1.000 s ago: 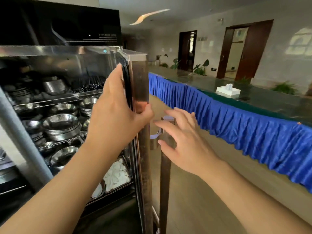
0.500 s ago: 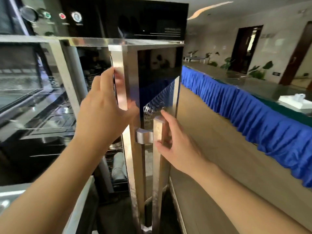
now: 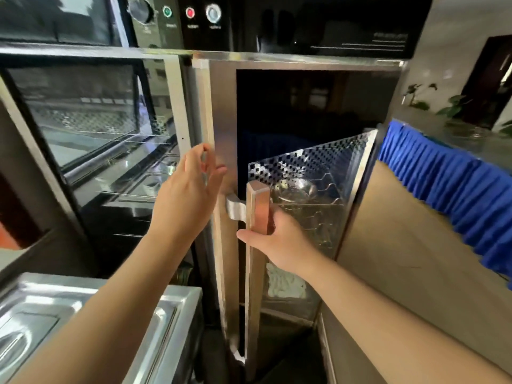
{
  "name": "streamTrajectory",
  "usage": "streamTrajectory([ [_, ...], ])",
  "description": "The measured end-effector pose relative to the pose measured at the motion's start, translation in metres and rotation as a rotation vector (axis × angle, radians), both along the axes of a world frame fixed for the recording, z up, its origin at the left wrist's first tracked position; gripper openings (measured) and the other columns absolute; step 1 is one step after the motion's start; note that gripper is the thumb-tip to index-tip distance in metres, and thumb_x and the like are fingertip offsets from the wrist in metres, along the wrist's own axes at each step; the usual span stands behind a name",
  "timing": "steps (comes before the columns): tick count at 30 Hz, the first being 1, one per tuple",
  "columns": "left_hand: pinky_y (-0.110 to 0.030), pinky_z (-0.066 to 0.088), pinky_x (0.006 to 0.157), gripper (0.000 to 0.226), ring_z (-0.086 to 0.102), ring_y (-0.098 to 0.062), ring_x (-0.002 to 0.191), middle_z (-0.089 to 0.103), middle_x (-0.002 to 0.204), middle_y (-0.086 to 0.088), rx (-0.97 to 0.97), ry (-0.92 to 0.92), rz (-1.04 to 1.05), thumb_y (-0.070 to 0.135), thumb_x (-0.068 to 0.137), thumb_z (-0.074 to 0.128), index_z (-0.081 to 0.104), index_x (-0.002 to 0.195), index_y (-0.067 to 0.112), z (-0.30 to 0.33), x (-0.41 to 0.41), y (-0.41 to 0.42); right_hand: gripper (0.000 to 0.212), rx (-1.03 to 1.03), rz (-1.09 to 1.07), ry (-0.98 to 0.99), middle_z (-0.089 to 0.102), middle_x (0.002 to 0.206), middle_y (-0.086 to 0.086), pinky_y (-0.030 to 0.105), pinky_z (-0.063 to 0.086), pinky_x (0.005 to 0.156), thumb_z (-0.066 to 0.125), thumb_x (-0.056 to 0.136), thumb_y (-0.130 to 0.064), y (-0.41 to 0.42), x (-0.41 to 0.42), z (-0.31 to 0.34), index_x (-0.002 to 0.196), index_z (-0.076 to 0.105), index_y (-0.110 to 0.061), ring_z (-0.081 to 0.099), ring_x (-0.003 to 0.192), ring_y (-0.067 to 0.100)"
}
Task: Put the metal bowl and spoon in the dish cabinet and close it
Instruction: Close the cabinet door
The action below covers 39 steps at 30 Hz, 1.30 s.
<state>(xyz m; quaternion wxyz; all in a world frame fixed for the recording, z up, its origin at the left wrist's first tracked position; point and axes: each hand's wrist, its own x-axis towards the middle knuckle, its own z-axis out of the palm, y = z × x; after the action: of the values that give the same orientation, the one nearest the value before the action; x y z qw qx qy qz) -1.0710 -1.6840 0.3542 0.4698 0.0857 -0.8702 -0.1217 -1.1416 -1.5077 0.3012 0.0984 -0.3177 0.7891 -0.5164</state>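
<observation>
The tall stainless-steel dish cabinet [image 3: 304, 62] has a brushed-metal frame and a glossy black top panel carrying a round knob, a green and a red lamp, and small white lettering too blurred to read. Its dark glass door [image 3: 293, 128] stands almost flush with the frame. The right hand [image 3: 279, 239] is curled around the long square-section steel door handle [image 3: 256, 245], thumb on the near side. The left hand [image 3: 188, 195] hovers open with fingers loosely spread, holding nothing, just beside the door's left edge. Through the glass a metal bowl [image 3: 297, 189] rests on a wavy wire rack [image 3: 327, 202]; the spoon cannot be made out. A pleated blue cloth [image 3: 448, 184] skirts the surface at right.
</observation>
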Motion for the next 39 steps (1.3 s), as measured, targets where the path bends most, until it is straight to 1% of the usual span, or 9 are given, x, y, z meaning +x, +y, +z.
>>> streamTrajectory([
  [2, -0.030, 0.044, 0.057, 0.037, 0.067, -0.022, 0.074, 0.066, 0.105, -0.003, -0.009, -0.015, -0.005, 0.045, 0.102, 0.047, 0.044, 0.126, 0.017, -0.002, -0.013, -0.024, 0.031, 0.008, 0.076, -0.060, 0.070, 0.079, -0.012, 0.035, 0.054, 0.081, 0.073, 0.070, -0.059, -0.024, -0.013, -0.001, 0.087, 0.068, -0.034, 0.067, 0.075, 0.008],
  [6, -0.035, 0.052, 0.059, 0.042, 0.068, -0.021, 0.079, 0.066, 0.109, -0.001, -0.001, -0.075, -0.013, 0.048, 0.103, 0.042, 0.040, 0.132, 0.019, -0.005, -0.039, -0.072, 0.047, 0.077, 0.160, -0.119, 0.055, 0.068, 0.004, 0.035, 0.049, 0.076, 0.070, 0.081, -0.051, -0.076, -0.039, -0.008, 0.083, 0.063, -0.005, 0.057, 0.063, 0.011],
  [9, -0.038, 0.055, 0.062, 0.047, 0.067, -0.020, 0.081, 0.065, 0.109, 0.001, 0.004, -0.100, -0.012, 0.050, 0.101, 0.043, 0.041, 0.135, 0.018, -0.008, -0.061, -0.107, 0.053, 0.100, 0.159, -0.156, 0.056, 0.073, 0.006, 0.032, 0.047, 0.070, 0.068, 0.081, -0.053, -0.115, -0.060, -0.014, 0.085, 0.062, 0.000, 0.054, 0.065, 0.010],
  [13, -0.043, 0.056, 0.069, 0.051, 0.066, -0.024, 0.092, 0.063, 0.114, -0.004, 0.002, -0.162, -0.015, 0.052, 0.099, 0.043, 0.046, 0.133, 0.014, -0.020, -0.092, -0.151, 0.048, 0.104, 0.106, -0.175, 0.055, 0.067, 0.000, 0.025, 0.044, 0.063, 0.068, 0.081, -0.053, -0.157, -0.086, -0.014, 0.079, 0.064, -0.006, 0.052, 0.056, 0.002],
  [18, -0.044, 0.054, 0.088, 0.057, 0.057, -0.028, 0.114, 0.055, 0.131, -0.011, 0.018, -0.206, -0.024, 0.052, 0.099, 0.045, 0.045, 0.138, 0.011, -0.041, -0.126, -0.204, 0.027, 0.080, 0.013, -0.144, 0.065, 0.064, -0.008, 0.028, 0.053, 0.067, 0.074, 0.079, -0.047, -0.204, -0.119, -0.016, 0.065, 0.067, -0.025, 0.066, 0.065, 0.009],
  [21, -0.049, 0.046, 0.103, 0.057, 0.045, -0.031, 0.131, 0.048, 0.143, -0.013, 0.010, -0.241, -0.002, 0.047, 0.101, 0.041, 0.039, 0.145, 0.010, -0.051, -0.145, -0.232, 0.017, 0.010, -0.021, -0.091, 0.073, 0.075, -0.006, 0.032, 0.058, 0.072, 0.075, 0.078, -0.040, -0.225, -0.137, -0.016, 0.075, 0.071, -0.024, 0.070, 0.073, 0.010],
  [25, -0.053, 0.028, 0.117, 0.061, 0.022, -0.037, 0.147, 0.031, 0.158, -0.016, -0.019, -0.304, 0.068, 0.041, 0.101, 0.042, 0.030, 0.153, 0.011, -0.060, -0.170, -0.255, 0.021, -0.020, -0.051, -0.058, 0.074, 0.088, -0.003, 0.034, 0.060, 0.077, 0.075, 0.079, -0.037, -0.244, -0.156, -0.017, 0.094, 0.073, -0.021, 0.071, 0.080, 0.012],
  [30, -0.052, 0.021, 0.119, 0.067, 0.006, -0.032, 0.152, 0.013, 0.166, -0.011, -0.050, -0.366, 0.181, 0.043, 0.100, 0.041, 0.017, 0.158, 0.019, -0.070, -0.189, -0.264, 0.019, -0.028, -0.049, 0.000, 0.070, 0.078, -0.001, 0.026, 0.058, 0.068, 0.075, 0.082, -0.032, -0.258, -0.175, -0.018, 0.086, 0.069, -0.015, 0.069, 0.071, 0.011],
  [39, -0.054, 0.020, 0.118, 0.083, 0.003, -0.032, 0.152, 0.006, 0.167, -0.010, -0.127, -0.439, 0.319, 0.046, 0.094, 0.051, 0.006, 0.159, 0.023, -0.083, -0.198, -0.266, 0.021, -0.075, -0.076, 0.069, 0.067, 0.059, -0.012, 0.023, 0.057, 0.057, 0.073, 0.081, -0.036, -0.276, -0.201, -0.026, 0.067, 0.060, -0.029, 0.068, 0.057, 0.005],
])
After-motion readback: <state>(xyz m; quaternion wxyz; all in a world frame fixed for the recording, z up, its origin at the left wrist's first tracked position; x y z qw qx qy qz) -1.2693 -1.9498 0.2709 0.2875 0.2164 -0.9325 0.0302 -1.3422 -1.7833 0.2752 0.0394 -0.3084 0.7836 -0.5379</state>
